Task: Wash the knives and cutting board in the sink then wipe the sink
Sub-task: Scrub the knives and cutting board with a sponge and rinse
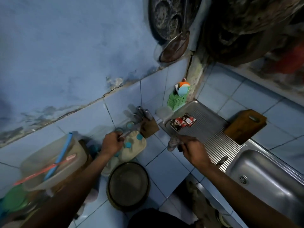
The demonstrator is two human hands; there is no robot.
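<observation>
Steel knife (131, 130) — pinched in left hand (111, 143) fingers.

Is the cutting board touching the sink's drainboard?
Touching. The head view shows the cutting board lying with its lower left edge overlapping the ribbed drainboard, no gap between them.

tiled counter (166, 168) | knife block (150, 127) | cutting board (245, 126) | round pan (129, 186)

Bare tile counter (166, 165) lay open at six o'clock of the knife block (148, 127). A round pan (129, 186) blocked seven o'clock, a packet (183, 123) sat on the drainboard (212, 134) at three, and the sink basin (269, 178) stood open.
</observation>
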